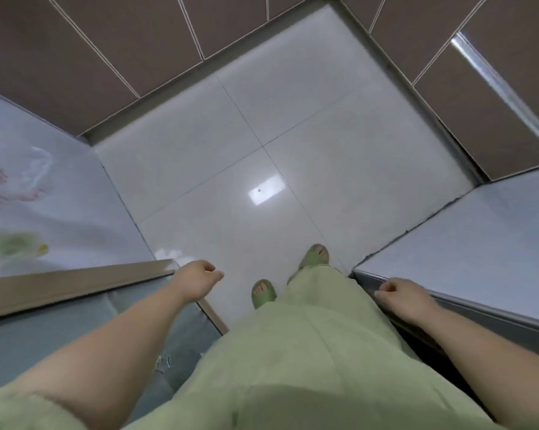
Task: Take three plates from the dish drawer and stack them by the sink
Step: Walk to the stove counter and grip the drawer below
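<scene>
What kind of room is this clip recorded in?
Most likely a small home kitchen, seen looking down. Brown cabinet fronts run along two sides, pale countertops flank a glossy white tiled floor, and the person stands in green slippers. No sink, drawer or plates are in view.

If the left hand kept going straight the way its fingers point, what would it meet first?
Nothing close, it seems. The left hand hangs loosely curled and empty, pointing forward and down past the counter corner, so the white tiled floor comes first, though depth is unclear.
</scene>
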